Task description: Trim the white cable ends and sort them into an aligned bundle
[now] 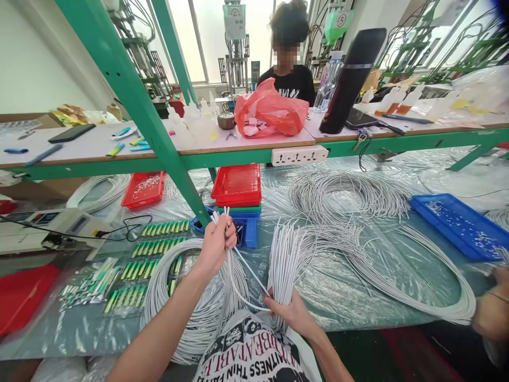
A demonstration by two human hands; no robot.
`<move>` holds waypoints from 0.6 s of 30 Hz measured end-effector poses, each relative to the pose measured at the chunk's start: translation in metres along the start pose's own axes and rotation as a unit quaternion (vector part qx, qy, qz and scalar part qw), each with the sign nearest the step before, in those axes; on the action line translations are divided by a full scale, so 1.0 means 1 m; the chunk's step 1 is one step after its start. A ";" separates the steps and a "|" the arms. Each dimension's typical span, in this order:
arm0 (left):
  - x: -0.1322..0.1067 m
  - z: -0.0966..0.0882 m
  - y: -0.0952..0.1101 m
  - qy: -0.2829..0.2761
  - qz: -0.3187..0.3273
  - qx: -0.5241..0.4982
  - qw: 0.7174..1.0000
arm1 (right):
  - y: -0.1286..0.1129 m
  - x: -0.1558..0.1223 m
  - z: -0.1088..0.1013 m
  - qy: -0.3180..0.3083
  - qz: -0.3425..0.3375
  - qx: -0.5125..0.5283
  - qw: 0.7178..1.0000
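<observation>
My left hand (217, 245) is raised in front of me, closed around a few thin white cables (228, 249) whose ends stick up above the fingers. My right hand (292, 314) is lower, near my shirt, gripping a thick bundle of white cables (284, 260) that stands upright, with one cable running across from it toward the left hand. A large coil of white cable (191, 297) lies under my left forearm. The bundle's long loops (417, 276) spread to the right over the plastic-covered table.
Green connector strips (155, 249) lie in rows at left. Stacked red, green and blue trays (237, 185) stand ahead, a blue tray (457, 223) at right, a green frame post (159, 132) crosses diagonally. Another person (289, 69) sits behind the shelf; someone's hand (493, 310) is at right.
</observation>
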State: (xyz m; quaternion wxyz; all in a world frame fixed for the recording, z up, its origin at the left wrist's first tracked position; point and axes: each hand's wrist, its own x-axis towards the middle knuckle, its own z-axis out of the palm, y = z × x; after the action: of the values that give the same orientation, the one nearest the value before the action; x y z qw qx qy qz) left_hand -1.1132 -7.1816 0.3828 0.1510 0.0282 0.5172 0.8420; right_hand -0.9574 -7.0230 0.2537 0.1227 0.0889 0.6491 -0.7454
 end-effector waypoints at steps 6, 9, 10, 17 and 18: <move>-0.002 0.001 0.006 -0.036 -0.039 -0.055 0.997 | 0.004 -0.001 0.005 0.020 0.000 -0.016 1.000; -0.002 0.002 0.009 -0.039 -0.037 -0.048 0.997 | 0.005 -0.002 0.006 0.024 0.001 -0.006 1.000; -0.002 0.003 0.010 -0.039 -0.037 -0.045 0.998 | 0.006 -0.003 0.006 0.026 0.003 0.000 1.000; -0.002 0.005 0.009 -0.045 -0.020 -0.032 0.998 | 0.014 -0.004 0.012 0.075 -0.015 0.041 0.996; -0.002 0.005 0.008 -0.046 -0.016 -0.031 0.998 | 0.014 -0.004 0.012 0.075 -0.015 0.042 0.996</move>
State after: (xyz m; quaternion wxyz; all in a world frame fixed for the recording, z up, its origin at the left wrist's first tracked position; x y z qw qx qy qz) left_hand -1.1125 -7.1810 0.3924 0.1891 0.0541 0.4833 0.8531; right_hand -0.9489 -7.0366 0.2431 0.0588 0.1396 0.6261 -0.7649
